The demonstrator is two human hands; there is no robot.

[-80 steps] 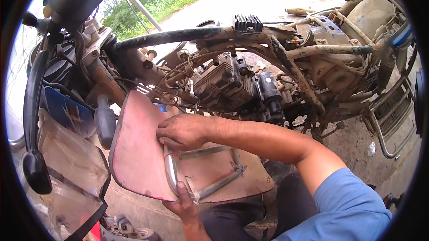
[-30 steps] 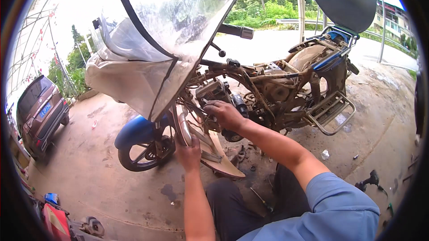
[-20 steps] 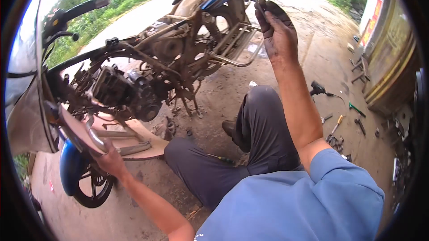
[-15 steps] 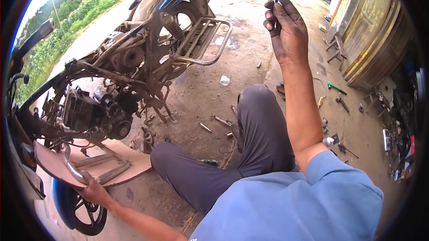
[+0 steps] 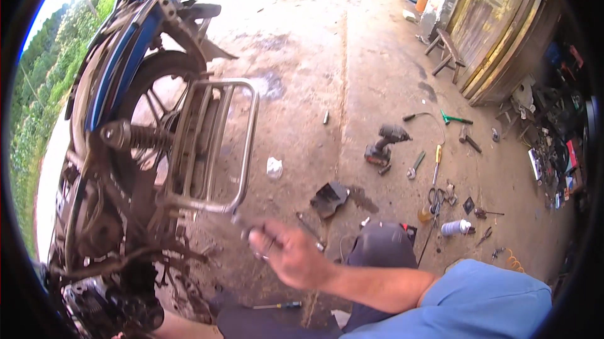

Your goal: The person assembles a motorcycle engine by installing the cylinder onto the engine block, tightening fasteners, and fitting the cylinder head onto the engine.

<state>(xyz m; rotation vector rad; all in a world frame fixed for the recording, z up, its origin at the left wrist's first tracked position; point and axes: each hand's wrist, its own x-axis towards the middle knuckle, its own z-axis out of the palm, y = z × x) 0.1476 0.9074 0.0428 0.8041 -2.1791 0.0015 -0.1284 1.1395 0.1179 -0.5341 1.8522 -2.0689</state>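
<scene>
My right hand [image 5: 296, 254] is closed around a small wrench [image 5: 237, 219], blurred by motion, just below the metal carrier rack [image 5: 250, 131] of a stripped motorcycle. The wrench's head points up and left, close to the rack's lower corner. I cannot tell whether it touches anything. The dusty motorcycle frame [image 5: 78, 213] fills the left side, with a coil-spring shock absorber [image 5: 135, 136] and a spoked rear wheel beside the rack. Its engine [image 5: 107, 307] shows at the lower left. My left hand is out of view.
On the concrete floor lie a cordless drill [image 5: 389, 138], an adjustable wrench [image 5: 415, 165], a yellow-handled screwdriver [image 5: 438, 156], scissors [image 5: 435, 198], a hammer [image 5: 467, 140] and a spray can [image 5: 454, 227]. Another screwdriver [image 5: 283, 305] lies near my leg. A wooden bench [image 5: 445, 50] stands by the doors.
My right hand has come down from its raised position and leftward toward the rack, still with the wrench. The view has shifted, and my left hand has gone out of it.
</scene>
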